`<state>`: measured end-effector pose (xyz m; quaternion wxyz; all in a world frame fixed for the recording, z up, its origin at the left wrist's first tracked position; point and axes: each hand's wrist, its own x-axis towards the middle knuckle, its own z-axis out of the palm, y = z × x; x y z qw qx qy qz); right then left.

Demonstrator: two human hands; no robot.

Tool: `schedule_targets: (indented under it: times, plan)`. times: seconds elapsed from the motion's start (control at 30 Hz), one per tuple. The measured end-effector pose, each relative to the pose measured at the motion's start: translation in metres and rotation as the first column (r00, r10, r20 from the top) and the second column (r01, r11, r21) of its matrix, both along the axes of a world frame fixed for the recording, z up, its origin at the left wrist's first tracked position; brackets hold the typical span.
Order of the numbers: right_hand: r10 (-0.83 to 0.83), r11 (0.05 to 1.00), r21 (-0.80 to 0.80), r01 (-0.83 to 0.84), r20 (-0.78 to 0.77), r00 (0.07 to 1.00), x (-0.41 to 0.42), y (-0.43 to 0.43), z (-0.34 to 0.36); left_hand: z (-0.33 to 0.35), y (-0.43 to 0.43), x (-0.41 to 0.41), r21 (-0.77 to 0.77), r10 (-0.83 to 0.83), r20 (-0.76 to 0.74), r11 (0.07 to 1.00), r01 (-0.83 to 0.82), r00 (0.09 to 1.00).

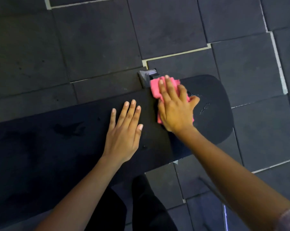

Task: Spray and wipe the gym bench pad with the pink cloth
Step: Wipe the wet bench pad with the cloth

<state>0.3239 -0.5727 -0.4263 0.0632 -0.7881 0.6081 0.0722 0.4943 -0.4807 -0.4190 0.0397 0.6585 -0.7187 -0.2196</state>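
Right hand [176, 107] is flat on the pink cloth [157, 87], palm down, fingers spread across it and pressing it onto the bench pad [74, 147] — an open palm bearing down, with the thumb out to the right, not a fist or a pinch. The cloth is bunched under the hand, pink showing past the fingertips at the far edge of the surface and a strip peeking out below the heel of the palm. It sits right where the long black pad meets the rounded end section [212, 97], close to the far edge. Just beyond the cloth, a grey metal bracket [145, 77] of the frame pokes out against the floor.

Left hand [124, 130] lies flat and released on the pad just beside the right one, fingers straight and slightly fanned, holding nothing. The two hands are near each other but apart.

Small pale flecks and scuffs [203, 110] show on the rounded section to the right of the thumb. A darker blotchy patch [69, 129] marks the long pad to the left. Dark rubber floor tiles [99, 39] with pale seams lie all around, and the person's dark-clad legs [140, 205] stand at the near edge of the surface
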Motion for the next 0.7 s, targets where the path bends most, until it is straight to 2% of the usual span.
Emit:
schedule_targets:
  times: [0.17,0.23,0.3,0.37,0.47,0.6,0.7]
  plan:
    - [-0.19,0.982,-0.003,0.19,0.026,0.982,-0.056,0.025,0.006,-0.002,-0.001,-0.009,0.015,-0.011,0.004,1.0,0.011,1.0]
    - [-0.173,0.985,0.027,0.172,0.034,0.984,-0.052,0.057,0.007,-0.003,0.003,-0.018,0.014,-0.011,-0.001,1.0,0.011,1.0]
    - [-0.087,0.995,0.05,0.084,0.064,0.994,-0.041,0.072,0.006,-0.003,0.008,-0.027,0.016,0.001,0.016,1.0,-0.001,1.0]
    - [-0.004,0.999,0.052,-0.002,0.1,0.995,-0.038,0.053,0.002,-0.005,0.01,-0.032,0.011,0.015,0.04,1.0,-0.015,0.999]
    - [0.064,0.998,0.021,-0.065,0.065,0.996,-0.051,-0.002,-0.004,-0.008,0.01,-0.032,-0.003,0.001,0.059,1.0,-0.001,0.998]
    - [-0.035,0.999,0.017,0.035,-0.004,0.999,-0.097,-0.038,-0.004,-0.008,0.01,-0.03,0.015,-0.037,0.1,0.999,0.036,0.994]
    - [-0.126,0.992,-0.023,0.125,-0.033,0.992,-0.131,-0.011,0.003,-0.006,0.01,-0.032,0.014,-0.021,0.108,1.0,0.02,0.994]
